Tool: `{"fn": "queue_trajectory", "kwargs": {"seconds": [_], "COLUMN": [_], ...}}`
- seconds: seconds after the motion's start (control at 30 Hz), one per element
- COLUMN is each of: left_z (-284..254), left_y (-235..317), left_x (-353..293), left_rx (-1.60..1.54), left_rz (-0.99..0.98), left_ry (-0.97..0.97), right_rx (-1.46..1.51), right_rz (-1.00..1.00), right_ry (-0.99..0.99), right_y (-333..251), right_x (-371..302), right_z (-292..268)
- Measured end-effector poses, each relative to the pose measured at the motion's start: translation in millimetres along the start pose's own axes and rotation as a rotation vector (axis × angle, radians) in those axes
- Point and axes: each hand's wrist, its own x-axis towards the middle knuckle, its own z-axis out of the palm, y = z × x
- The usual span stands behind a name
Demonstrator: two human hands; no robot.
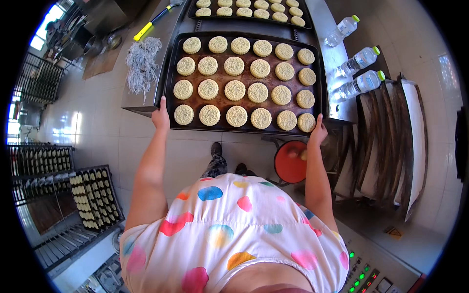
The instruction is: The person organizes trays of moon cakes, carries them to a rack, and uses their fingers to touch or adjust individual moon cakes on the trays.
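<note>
A dark baking tray (222, 80) lies level in front of me, with rows of round, pale, stamped mooncakes (235, 90) on it. My left hand (160, 117) grips its near left corner, thumb along the side rim and fingers hidden underneath. At the near right corner my right hand (318, 132) holds the same tray, thumb up against the edge. The tray's near part sticks out past the metal machine bed, over the floor. Farther off, a second tray (249, 18) of similar mooncakes rests on that bed.
On the left ledge lie a tangle of grey shredded strands (142, 63) and a yellow-handled tool (152, 23). Several water bottles (359, 84) stand on the right ledge. A red stool (289, 163) is below the tray. Racks with a loaded tray (96, 198) stand at left; dark-edged boards (391, 141) lean at right.
</note>
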Motion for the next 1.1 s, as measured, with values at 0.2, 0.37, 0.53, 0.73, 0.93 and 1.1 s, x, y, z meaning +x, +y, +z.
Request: {"fn": "queue_trajectory", "kwargs": {"seconds": [0.2,0.37,0.53,0.73,0.93,1.1], "left_z": [-29.2,-35.8,-61.1,-34.0,-19.3,-9.3], "left_y": [-9.1,-12.0,19.9,36.7,63.6,69.0], "left_x": [-67.9,-84.4,-71.1,-36.4,-18.9,-7.9], "left_rx": [-0.966,-1.062,-0.979,-0.997,-0.992,-0.958], "left_rz": [-0.521,-0.451,-0.366,-0.361,-0.393,-0.413], "left_ry": [-0.83,-0.994,-1.034,-1.101,-1.156,-1.176], "right_rx": [0.667,0.608,0.568,0.624,0.625,0.589], "right_rz": [0.612,0.535,0.411,0.405,0.362,0.353], "right_ry": [-0.383,-0.517,-0.474,-0.402,-0.361,-0.359], "right_y": [-11.0,9.1,-31.9,-34.7,-36.7,-41.1], "right_x": [-45.8,-62.6,-63.5,-48.6,-24.6,-10.1], "right_z": [-30.1,-43.2,-36.9,-1.2,28.4,39.2]}}
